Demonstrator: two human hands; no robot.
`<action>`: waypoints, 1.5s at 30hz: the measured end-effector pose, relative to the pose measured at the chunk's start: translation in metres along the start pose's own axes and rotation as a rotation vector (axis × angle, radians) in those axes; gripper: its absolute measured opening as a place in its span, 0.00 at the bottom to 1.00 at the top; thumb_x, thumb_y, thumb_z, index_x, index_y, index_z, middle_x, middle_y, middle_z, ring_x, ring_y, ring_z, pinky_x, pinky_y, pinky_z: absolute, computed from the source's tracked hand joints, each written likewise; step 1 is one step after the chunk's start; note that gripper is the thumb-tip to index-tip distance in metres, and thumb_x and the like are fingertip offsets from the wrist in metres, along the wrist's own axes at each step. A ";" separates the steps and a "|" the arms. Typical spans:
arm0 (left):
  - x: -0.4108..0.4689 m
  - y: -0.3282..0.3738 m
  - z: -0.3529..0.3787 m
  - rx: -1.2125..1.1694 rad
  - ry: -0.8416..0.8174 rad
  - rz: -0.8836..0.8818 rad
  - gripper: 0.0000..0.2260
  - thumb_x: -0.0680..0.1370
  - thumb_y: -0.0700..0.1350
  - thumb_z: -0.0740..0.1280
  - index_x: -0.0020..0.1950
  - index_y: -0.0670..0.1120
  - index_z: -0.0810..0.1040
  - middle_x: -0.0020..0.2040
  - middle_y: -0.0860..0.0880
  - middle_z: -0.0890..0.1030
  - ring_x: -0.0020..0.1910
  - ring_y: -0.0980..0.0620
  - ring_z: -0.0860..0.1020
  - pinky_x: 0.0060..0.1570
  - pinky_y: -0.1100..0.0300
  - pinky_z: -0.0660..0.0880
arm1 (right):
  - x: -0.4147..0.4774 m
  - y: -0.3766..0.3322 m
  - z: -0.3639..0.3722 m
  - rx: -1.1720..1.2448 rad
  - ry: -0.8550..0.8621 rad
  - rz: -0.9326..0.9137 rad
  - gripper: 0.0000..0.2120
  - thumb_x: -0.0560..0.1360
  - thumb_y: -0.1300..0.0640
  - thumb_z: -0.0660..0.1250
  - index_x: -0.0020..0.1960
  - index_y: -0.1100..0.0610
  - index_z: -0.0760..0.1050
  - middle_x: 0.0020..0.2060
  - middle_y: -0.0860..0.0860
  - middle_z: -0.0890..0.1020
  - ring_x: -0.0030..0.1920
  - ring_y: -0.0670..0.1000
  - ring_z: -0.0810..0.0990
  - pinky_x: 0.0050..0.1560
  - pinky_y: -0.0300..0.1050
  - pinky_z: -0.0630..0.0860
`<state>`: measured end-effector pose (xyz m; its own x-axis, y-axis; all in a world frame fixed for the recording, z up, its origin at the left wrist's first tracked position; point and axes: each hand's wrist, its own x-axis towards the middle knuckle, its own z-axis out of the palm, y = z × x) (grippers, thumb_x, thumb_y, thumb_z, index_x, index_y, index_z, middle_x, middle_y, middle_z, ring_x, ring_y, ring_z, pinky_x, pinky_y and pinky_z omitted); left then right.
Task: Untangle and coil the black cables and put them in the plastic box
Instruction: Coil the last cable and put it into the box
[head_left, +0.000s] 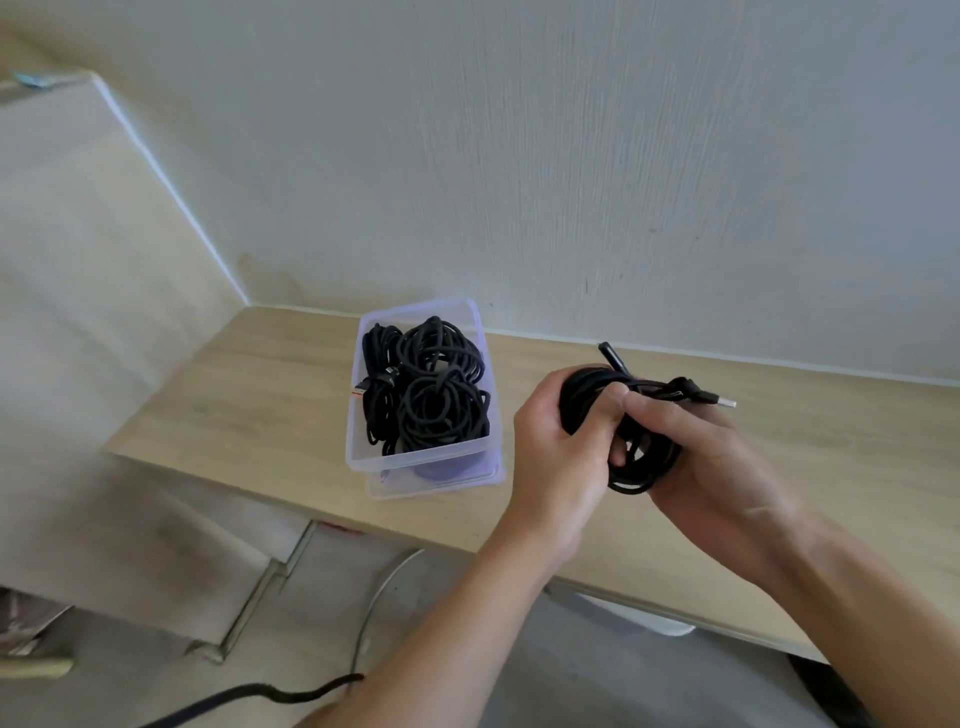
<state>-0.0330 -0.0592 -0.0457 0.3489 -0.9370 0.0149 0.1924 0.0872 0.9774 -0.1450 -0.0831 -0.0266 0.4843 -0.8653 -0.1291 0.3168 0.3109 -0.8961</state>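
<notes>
A clear plastic box (363, 457) stands on the wooden table (249, 415) near the wall, with several coiled black cables (426, 384) inside it. To its right, above the table, both my hands hold one more black cable coil (636, 462). My left hand (558, 452) grips the coil's upper left part, its thumb pressed across the strands. My right hand (696, 457) curls round the lower right part from underneath. Two cable ends stick out of the bundle: a black tip pointing up and a silver USB plug (724, 402) pointing right.
The box rests on its clear lid (441, 486). A plain wall (623, 156) rises behind the table, and a beige panel (78, 260) stands at the left. On the floor below run a black cable (249, 693) and a thin grey cable (382, 587).
</notes>
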 end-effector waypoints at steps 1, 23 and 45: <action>0.000 0.001 -0.002 0.017 0.005 0.010 0.02 0.80 0.39 0.69 0.51 0.41 0.80 0.33 0.50 0.78 0.28 0.54 0.71 0.32 0.61 0.71 | 0.001 0.000 0.004 -0.004 0.000 -0.001 0.07 0.73 0.56 0.66 0.43 0.59 0.81 0.32 0.58 0.75 0.34 0.53 0.75 0.40 0.46 0.73; -0.006 0.008 -0.026 0.015 0.157 0.018 0.01 0.80 0.40 0.69 0.50 0.44 0.77 0.36 0.51 0.79 0.28 0.61 0.75 0.34 0.65 0.75 | 0.022 0.002 0.044 0.028 0.079 0.297 0.17 0.82 0.46 0.57 0.44 0.57 0.73 0.31 0.53 0.71 0.26 0.48 0.70 0.37 0.42 0.75; -0.093 0.045 -0.008 0.223 0.046 -0.065 0.08 0.80 0.41 0.68 0.55 0.37 0.78 0.42 0.44 0.81 0.31 0.53 0.79 0.29 0.59 0.78 | -0.102 -0.031 0.036 -1.409 0.149 -0.283 0.05 0.72 0.56 0.71 0.44 0.57 0.83 0.49 0.58 0.79 0.49 0.56 0.76 0.49 0.48 0.74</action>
<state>-0.0495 0.0341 -0.0050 0.3845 -0.9216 -0.0538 0.0099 -0.0542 0.9985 -0.1749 0.0098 0.0296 0.4266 -0.8908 0.1568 -0.7094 -0.4371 -0.5529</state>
